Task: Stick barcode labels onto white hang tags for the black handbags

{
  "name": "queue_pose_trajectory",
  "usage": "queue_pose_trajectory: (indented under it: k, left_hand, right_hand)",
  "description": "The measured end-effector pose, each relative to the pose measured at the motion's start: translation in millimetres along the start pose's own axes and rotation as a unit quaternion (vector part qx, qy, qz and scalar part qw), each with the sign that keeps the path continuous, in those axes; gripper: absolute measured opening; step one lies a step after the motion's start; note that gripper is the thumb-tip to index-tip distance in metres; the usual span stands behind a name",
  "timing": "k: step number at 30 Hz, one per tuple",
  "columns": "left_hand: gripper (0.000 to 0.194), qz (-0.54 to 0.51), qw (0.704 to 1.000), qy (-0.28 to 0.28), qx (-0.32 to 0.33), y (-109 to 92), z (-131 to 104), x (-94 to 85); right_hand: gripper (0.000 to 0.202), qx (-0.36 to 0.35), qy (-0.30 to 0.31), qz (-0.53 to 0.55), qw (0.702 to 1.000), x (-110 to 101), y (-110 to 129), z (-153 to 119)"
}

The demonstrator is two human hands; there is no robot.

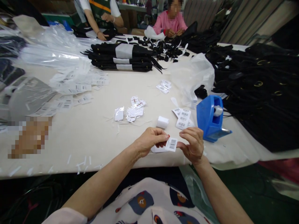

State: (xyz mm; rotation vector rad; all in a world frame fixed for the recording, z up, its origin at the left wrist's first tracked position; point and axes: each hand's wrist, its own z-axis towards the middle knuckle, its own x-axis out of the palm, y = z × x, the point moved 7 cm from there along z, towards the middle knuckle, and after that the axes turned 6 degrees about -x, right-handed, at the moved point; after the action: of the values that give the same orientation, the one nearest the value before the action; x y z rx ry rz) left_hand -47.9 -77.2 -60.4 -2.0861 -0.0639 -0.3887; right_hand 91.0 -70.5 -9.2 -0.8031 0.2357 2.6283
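Note:
Between thumb and fingers my left hand pinches a small white barcode label by its left side. My right hand is at the label's right edge, thumb and fingers apart; whether the thumb touches it is hard to tell. Under the label, white cards lie at the table's front edge. Just beyond my hands stands a small white stack or roll. Sheets of barcode stickers lie past my right hand, beside a blue tape dispenser.
White hang tags and a wrapped card pack lie mid-table. Banded black bundles lie farther back, black goods pile on the right, and clear plastic bags on the left. Two people work across the table.

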Motion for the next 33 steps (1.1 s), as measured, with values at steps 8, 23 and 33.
queue_pose_trajectory:
  k: [8,23,33]
  left_hand:
    - [0.023,-0.002,0.999,-0.045,-0.019,12,-3,-14.9]
    - [0.027,-0.015,0.999,-0.008,-0.029,14,-2,-8.3]
    - [0.025,-0.021,0.999,-0.025,-0.039,17,0,-13.3]
  right_hand:
    - [0.022,-0.006,0.006,-0.014,1.0,2,3,-3]
    - [0.029,0.074,0.022,0.102,0.992,17,0,-8]
    - [0.025,0.063,0.023,0.084,0.994,20,1,-10]
